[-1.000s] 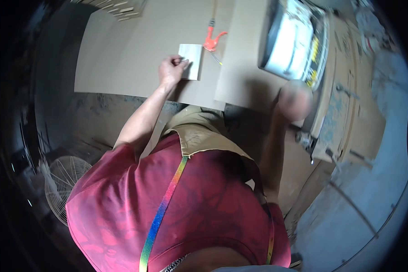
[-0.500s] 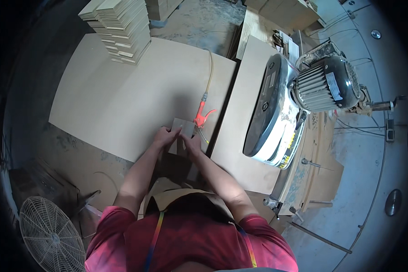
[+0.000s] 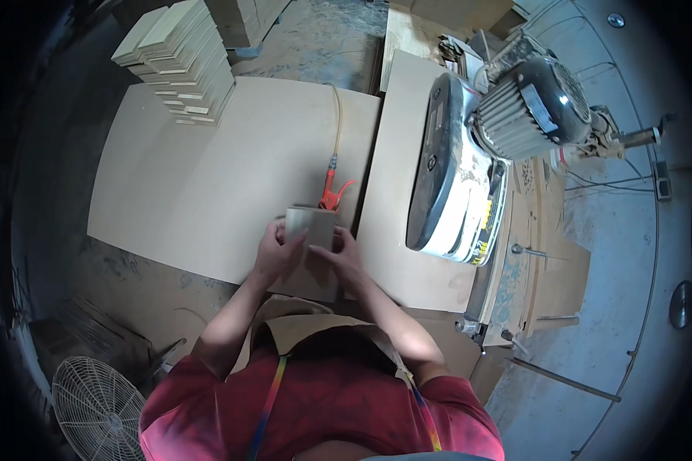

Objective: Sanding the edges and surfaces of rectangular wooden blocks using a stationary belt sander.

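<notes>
A grey-beige rectangular board (image 3: 311, 224) lies between my hands at the near edge of the tabletop, its long side pointing toward me. My left hand (image 3: 277, 253) grips its left side with the thumb on top. On the opposite side my right hand (image 3: 344, 257) holds it in the same way, fingers partly hidden behind the edge. Just past the board's far right corner rests a red air blow gun (image 3: 330, 196), with a thin yellowish hose (image 3: 337, 123) running away from it. The gun's tip is hidden by the board.
A tall stack of boards (image 3: 184, 61) stands at the far left of the pale tabletop (image 3: 169, 184). To the right, a machine with a finned motor (image 3: 527, 107) and dark cover sits beside a second panel (image 3: 384, 230). A round fan (image 3: 100, 411) is at lower left.
The board has been tilted or turned and now shows a longer face toward me. My hands have spread to its two sides, and the whole view has shifted slightly.
</notes>
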Demonstrator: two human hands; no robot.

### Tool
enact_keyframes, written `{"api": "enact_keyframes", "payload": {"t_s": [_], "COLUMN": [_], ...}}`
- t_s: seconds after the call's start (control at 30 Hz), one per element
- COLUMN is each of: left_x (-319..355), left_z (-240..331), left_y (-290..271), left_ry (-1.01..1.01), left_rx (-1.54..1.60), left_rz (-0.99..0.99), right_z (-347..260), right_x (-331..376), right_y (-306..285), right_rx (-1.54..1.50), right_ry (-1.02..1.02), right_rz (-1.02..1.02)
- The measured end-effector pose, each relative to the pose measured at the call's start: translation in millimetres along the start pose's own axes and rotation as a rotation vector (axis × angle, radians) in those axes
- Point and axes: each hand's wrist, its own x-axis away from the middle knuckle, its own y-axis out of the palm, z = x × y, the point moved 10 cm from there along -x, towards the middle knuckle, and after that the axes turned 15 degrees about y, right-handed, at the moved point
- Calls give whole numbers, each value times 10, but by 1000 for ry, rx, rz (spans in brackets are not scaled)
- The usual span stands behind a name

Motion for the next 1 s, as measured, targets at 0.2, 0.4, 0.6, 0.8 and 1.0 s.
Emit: {"api": "enact_keyframes", "payload": {"t_s": [0.2,0.4,0.6,0.8,1.0], "left_x": [325,568,708,664,712], "left_z": [889,389,-11,19,157], "left_y": [1039,2076,2494,2488,2549], "left_ry": [405,215,61,45,44], "left_rx": [213,119,173,367,467], "left_rz": [-513,-582,-522,-555,-697], "right_z": [-397,-550,-288,-325,-173], "right_x": [994,1994,2434,2504,2834], "right_y": [-794,-1466,-1437,-1480,-2122], "right_rx": [-46,701,1089,938,885], "right_ry": [22,-384,-617,-748,-716], "right_rz": [-4,626,972,1014,1072]}}
